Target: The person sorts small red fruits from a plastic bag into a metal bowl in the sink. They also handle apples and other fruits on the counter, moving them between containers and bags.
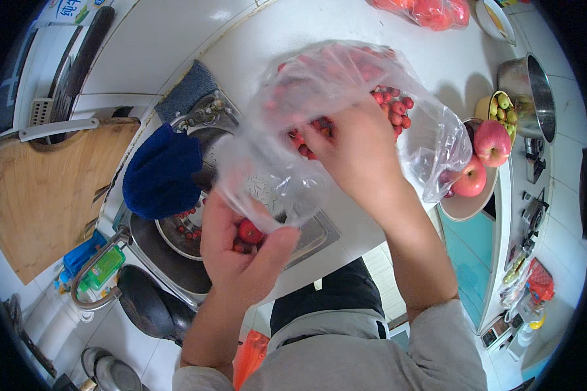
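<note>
A clear plastic bag (323,73) full of small red fruits (396,110), which look like hawthorns, lies on the white countertop (244,44). My right hand (362,151) reaches into the bag's mouth, with its fingertips among the fruits and partly hidden by blur and film. Nearer to me, my left hand (244,249) cups a few red fruits (249,230) in its palm. Loose plastic from the bag hangs over its fingers. Behind that hand, more red fruits (191,229) sit in a round metal basin (169,227) inside the sink (142,239).
A dark blue cloth (161,171) covers part of the sink beside the curved faucet (85,288). To the right, apples (491,143) rest on a plate (462,210), near a bowl of green fruits (503,110) and a steel pot (528,97). A wooden cutting board (54,190) stands at left.
</note>
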Motion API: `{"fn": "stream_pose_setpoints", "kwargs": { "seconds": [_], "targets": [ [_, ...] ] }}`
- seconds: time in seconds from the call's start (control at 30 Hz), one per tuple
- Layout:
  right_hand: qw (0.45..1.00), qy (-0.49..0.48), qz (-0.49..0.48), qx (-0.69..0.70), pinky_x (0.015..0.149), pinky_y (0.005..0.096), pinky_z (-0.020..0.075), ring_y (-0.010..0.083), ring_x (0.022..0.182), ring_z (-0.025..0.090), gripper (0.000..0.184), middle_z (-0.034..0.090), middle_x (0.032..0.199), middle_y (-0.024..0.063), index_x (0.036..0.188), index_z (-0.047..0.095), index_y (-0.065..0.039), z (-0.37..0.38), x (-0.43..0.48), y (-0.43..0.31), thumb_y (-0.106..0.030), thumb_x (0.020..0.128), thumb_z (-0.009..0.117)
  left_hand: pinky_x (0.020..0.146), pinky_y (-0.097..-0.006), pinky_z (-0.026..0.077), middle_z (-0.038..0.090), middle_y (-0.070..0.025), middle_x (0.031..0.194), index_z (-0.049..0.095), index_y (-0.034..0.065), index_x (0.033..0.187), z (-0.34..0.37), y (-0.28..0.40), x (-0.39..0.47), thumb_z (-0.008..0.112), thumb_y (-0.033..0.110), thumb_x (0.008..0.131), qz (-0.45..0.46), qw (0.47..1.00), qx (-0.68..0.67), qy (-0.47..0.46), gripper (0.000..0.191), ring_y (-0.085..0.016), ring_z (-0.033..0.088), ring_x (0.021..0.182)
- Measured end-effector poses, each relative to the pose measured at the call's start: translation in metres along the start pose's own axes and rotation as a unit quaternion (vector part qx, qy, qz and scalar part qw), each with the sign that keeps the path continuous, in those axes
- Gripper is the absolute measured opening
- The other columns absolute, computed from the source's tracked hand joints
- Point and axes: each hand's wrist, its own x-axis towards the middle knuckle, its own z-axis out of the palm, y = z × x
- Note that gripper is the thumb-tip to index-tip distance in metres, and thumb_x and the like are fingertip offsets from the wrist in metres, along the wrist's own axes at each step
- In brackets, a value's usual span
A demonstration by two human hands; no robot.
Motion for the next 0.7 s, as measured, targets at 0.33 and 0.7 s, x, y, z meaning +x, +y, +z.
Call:
{"fn": "stream_pose_setpoints", "kwargs": {
  "seconds": [0.33,0.7],
  "targets": [
    [0.981,-0.053,-0.059,0.175,0.080,0.0399,0.0549,0.0297,0.098,0.071,0.049,0.075,0.116,0.0122,0.112,0.077,0.001,-0.071,-0.119,-0.069,-0.017,0.066,0.078,0.086,-0.0378,0.052,0.062,-0.0129,0.108,0.065,0.0030,0.118,0.024,-0.005,-0.047,0.040,0.051,0.117,-0.332,0.851,-0.406,-0.025,0.054,-0.023,0.061,0.098],
    [0.988,-0.041,0.002,0.147,0.092,0.0471,0.0589,0.0368,0.112,0.073,0.039,0.073,0.126,0.0173,0.116,0.076,0.000,-0.082,-0.112,-0.036,-0.004,0.079,0.086,0.058,-0.0231,0.040,0.064,-0.0036,0.093,0.064,0.0059,0.104,0.004,-0.020,-0.029,0.084,0.032,0.100,-0.047,0.988,-0.147,-0.018,0.033,-0.010,0.055,0.069]
  ]
}}
